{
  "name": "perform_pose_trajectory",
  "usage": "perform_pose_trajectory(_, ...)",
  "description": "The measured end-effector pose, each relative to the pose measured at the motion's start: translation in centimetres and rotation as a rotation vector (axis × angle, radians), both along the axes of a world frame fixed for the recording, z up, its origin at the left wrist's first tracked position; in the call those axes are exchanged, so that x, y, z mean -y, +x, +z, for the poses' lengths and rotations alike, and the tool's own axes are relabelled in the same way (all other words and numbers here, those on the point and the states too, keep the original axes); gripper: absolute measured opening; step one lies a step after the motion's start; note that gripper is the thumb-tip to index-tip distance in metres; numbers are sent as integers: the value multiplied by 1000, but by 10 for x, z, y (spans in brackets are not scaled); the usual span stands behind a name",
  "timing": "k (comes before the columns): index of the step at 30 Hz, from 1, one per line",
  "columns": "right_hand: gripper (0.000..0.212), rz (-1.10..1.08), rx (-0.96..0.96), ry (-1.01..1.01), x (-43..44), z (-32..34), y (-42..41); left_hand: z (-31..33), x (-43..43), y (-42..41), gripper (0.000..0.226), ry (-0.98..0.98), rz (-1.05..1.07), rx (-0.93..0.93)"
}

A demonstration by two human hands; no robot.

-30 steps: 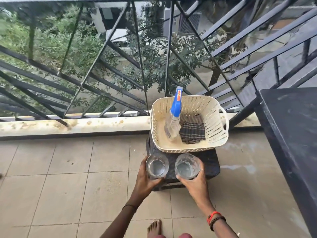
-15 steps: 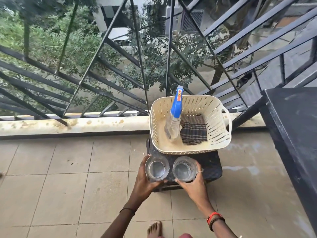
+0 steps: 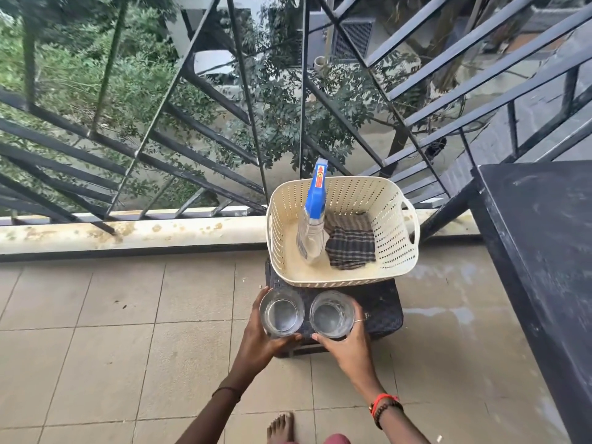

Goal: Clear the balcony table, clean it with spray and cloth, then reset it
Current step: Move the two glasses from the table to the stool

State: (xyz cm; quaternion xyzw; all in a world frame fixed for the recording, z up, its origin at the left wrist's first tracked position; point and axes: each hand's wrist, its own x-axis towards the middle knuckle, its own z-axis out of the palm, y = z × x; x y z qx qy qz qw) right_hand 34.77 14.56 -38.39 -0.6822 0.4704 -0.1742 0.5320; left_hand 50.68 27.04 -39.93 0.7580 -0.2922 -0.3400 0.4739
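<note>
Head view. Gripped the left glass point(image 3: 282, 312) in the left hand point(image 3: 256, 342), the right glass point(image 3: 332, 314) in the right hand point(image 3: 349, 349), fingers curled round each wall. Stood side by side at the stool point(image 3: 381, 310) top, just in front of the basket point(image 3: 395, 219); spray bottle point(image 3: 312, 225) and cloth point(image 3: 350, 248) inside that basket, table point(image 3: 544, 251) to its right. Judged light, stiff, slick and breakable: best taken round the wall, set down gently.
</note>
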Motion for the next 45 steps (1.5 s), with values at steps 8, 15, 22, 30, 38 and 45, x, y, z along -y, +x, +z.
perform_pose_trajectory(8, 98, -20, -4, 13, -3, -2, 10, 4, 3, -4, 110, 2, 13, -4)
perform_pose_trajectory(15, 104, 14, -31, 49, 0, -4, 8, 6, 2, -3, 119, 62, 8, 48)
perform_pose_trajectory(22, 118, -2, -95, 72, 0, 7, 3, 9, -3, 3, 131, 102, -32, 94)
perform_pose_trajectory(30, 119, -29, -154, 68, -8, 12, -8, 10, -10, 6, 135, 128, -60, 121)
perform_pose_trajectory(38, 111, -77, -233, 57, -21, 38, -22, 20, -44, 0, 127, 252, -38, 141)
perform_pose_trajectory(45, 77, -162, -288, 26, -38, 92, -34, 58, -87, -52, 46, 423, -61, 93)
